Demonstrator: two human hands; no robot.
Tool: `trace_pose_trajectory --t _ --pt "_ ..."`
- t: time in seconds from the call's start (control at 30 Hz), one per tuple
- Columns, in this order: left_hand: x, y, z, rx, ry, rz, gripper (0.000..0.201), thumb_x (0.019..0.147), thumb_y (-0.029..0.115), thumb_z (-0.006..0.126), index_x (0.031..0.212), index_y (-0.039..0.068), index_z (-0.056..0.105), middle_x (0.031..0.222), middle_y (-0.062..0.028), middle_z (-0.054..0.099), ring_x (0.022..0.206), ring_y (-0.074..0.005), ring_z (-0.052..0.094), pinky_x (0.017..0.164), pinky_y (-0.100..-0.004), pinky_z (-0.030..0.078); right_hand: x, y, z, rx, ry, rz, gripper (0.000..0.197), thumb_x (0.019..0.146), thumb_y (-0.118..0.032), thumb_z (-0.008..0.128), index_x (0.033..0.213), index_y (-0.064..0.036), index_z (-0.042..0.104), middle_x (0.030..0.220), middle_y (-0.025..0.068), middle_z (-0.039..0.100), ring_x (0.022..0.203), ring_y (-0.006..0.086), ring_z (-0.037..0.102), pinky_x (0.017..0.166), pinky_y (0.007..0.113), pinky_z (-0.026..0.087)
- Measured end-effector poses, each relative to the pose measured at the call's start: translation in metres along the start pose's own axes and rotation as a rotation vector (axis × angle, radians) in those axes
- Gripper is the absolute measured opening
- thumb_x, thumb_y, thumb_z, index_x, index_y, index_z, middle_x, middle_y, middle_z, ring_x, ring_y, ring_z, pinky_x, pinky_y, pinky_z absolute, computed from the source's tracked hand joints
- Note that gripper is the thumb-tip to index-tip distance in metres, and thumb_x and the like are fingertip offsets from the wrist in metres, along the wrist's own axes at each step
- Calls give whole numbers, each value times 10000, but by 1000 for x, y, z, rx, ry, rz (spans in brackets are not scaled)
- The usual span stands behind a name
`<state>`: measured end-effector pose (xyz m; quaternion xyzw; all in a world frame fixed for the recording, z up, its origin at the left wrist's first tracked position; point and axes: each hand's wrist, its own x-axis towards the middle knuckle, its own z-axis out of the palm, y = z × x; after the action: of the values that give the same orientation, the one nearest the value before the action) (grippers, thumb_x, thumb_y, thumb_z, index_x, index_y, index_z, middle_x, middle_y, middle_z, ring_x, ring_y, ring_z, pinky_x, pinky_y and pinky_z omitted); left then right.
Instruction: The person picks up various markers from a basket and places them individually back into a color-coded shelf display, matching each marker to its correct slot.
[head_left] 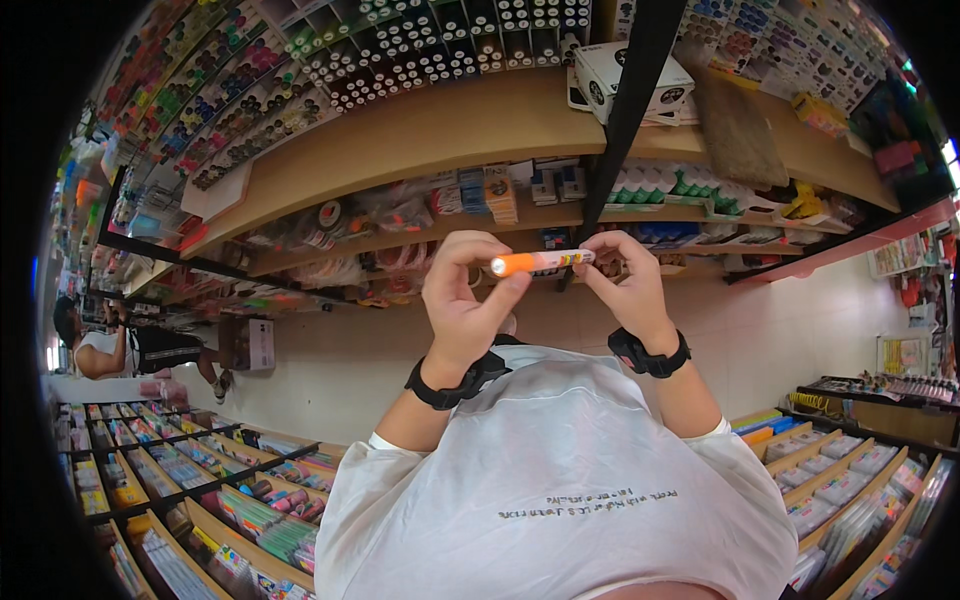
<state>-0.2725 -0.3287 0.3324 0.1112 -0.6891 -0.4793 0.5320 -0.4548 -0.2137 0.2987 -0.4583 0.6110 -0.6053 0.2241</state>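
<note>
Between my two hands an orange-and-white marker pen (545, 261) is held level, its orange end to the left and its white barrel to the right. My left hand (468, 290) pinches the orange end between thumb and fingers. The other end sits in the fingertips of my right hand (628, 280). Both hands are raised in front of my chest, before the shelves. A black band circles each wrist.
Ahead, a wooden shelf (440, 115) carries racks of markers (430, 50), with a white box (635, 80) by a black post (632, 110). Packaged goods fill the lower shelves. Slanted stationery bins (270, 520) stand at both sides behind me. Another person (130, 345) is far left.
</note>
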Motion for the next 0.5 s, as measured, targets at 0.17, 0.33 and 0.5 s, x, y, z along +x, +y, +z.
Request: trace_pose_trajectory --t 0.17,0.33,0.5 --pt "4 11 7 72 -87 92 305 745 11 824 972 38 624 978 -91 643 921 -224 611 813 -326 496 -4 7 6 -7 -46 6 271 815 -48 764 1059 -31 649 1025 50 653 910 139 640 789 265 502" --pt "9 14 8 176 -126 188 301 743 4 834 948 55 619 954 -78 678 930 -240 618 856 -360 503 -7 -14 19 76 163 -62 293 820 -61 739 1095 -32 642 1067 75 634 990 179 616 832 285 487" --pt "15 17 13 430 -117 353 358 670 9 869 907 95 615 874 -12 689 896 -248 623 791 -355 497 -9 -49 19 98 74 -229 254 801 -79 734 1034 -23 651 1044 101 635 960 198 605 826 310 488"
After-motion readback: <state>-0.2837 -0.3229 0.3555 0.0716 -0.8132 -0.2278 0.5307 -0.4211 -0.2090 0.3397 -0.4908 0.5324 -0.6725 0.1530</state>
